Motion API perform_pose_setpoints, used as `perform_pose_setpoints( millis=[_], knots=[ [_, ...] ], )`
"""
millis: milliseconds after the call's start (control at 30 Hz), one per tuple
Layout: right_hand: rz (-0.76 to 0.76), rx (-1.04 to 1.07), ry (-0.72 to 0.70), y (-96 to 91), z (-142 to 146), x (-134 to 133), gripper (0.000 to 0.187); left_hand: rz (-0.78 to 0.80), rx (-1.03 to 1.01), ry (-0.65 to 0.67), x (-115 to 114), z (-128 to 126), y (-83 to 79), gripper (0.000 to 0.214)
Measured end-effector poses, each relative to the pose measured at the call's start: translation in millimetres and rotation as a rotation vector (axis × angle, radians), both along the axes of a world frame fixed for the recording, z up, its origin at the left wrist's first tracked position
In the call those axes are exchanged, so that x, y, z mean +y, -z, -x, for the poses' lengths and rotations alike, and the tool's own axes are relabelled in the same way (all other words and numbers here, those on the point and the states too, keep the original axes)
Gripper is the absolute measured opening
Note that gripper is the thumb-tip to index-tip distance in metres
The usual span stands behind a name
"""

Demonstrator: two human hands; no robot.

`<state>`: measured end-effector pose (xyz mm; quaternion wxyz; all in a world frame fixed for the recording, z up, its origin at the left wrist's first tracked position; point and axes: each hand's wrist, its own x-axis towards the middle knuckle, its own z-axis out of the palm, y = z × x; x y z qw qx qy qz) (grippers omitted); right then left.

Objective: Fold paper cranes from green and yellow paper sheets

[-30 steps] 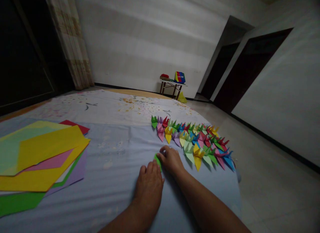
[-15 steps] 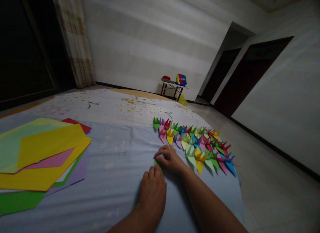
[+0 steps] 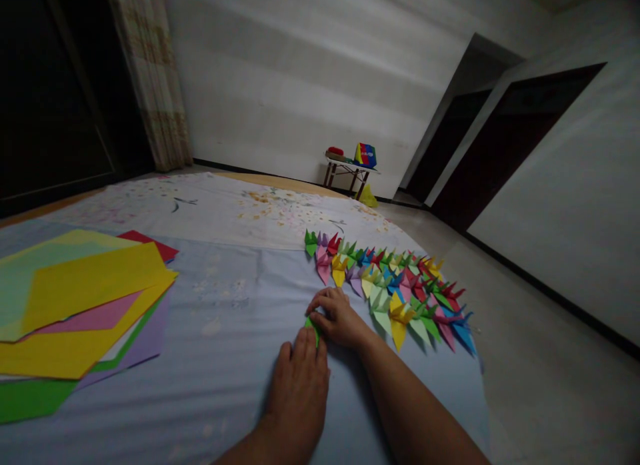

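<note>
Several big coloured sheets (image 3: 85,305) lie fanned at the left of the blue bedsheet (image 3: 235,378), nobody touching them. Moving right, the left hand (image 3: 299,385) lies flat, grip open, fingertips pinning the near end of a small green paper (image 3: 312,326) to the cloth. Right hand (image 3: 337,316) next, grip curled and pinched on the paper's far end; looks like a crease being pressed in. A fold this small calls for firm, exact fingertip pressure. Far right, rows of folded paper cranes (image 3: 395,285) sit just beside that hand
</note>
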<state>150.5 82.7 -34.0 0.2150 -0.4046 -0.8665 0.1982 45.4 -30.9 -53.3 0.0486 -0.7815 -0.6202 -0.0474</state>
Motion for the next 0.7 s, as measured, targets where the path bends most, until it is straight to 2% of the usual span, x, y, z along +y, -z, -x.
perform_pose_setpoints(
  millis=[533,700],
  knots=[
    [-0.033,0.023,0.033,4.4,1.3,1.9,0.009,-0.021,-0.011,-0.012,0.8,0.8,-10.4,0.041],
    [-0.04,0.136,0.145,6.1,-2.8,5.5,0.016,-0.04,-0.031,-0.006,1.6,1.7,-7.6,0.041]
  ],
)
